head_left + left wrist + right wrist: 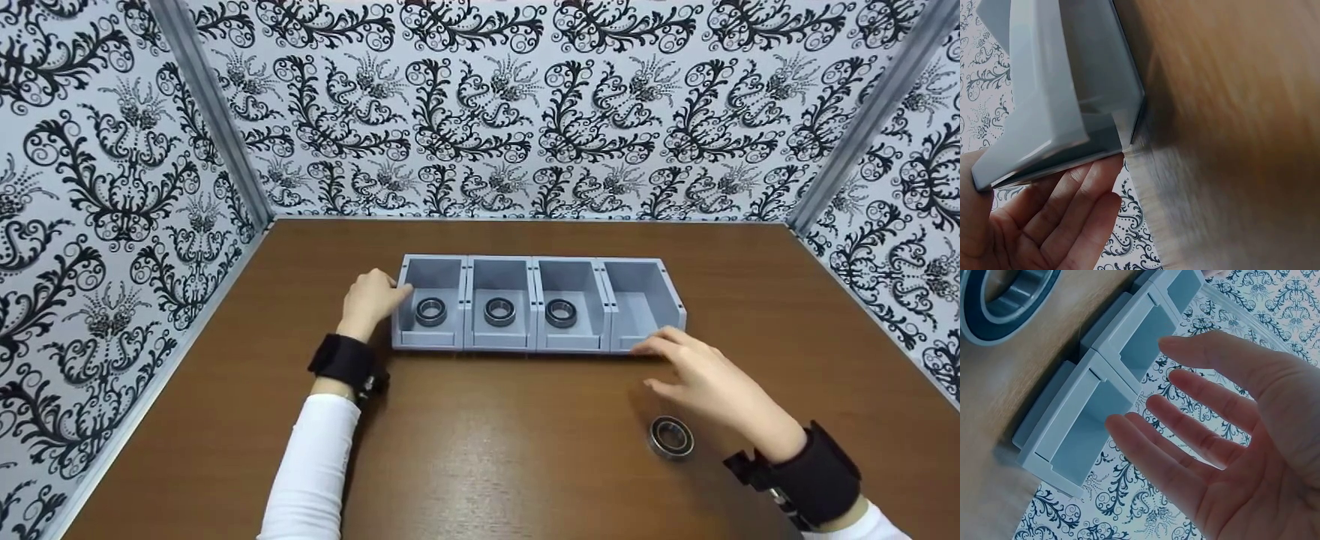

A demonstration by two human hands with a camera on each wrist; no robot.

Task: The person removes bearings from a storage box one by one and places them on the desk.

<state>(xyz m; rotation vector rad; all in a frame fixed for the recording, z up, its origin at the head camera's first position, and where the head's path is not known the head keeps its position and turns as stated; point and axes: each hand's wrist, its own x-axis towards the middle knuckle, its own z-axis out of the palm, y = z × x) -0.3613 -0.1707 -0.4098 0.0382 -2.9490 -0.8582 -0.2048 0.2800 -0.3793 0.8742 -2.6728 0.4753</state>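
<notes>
A row of grey storage bins [500, 341] stands joined side by side on the table. One ball bearing [431, 311] lies in the leftmost bin, another bearing [499, 311] in the bin to its right, and a third bearing [561, 313] in the one after that. The rightmost bin [636, 304] holds nothing. My left hand [371, 300] grips the left side wall of the row, thumb over the top and fingers along the outside. My right hand [701, 375] hovers with spread fingers by the front right corner. Below it, a loose bearing [671, 437] lies on the table.
The brown wooden table [480, 450] is enclosed by patterned panels [480, 112] at the back and both sides. Grey metal posts [217, 112] stand at the rear corners. Black straps [810, 476] with cameras wrap both wrists.
</notes>
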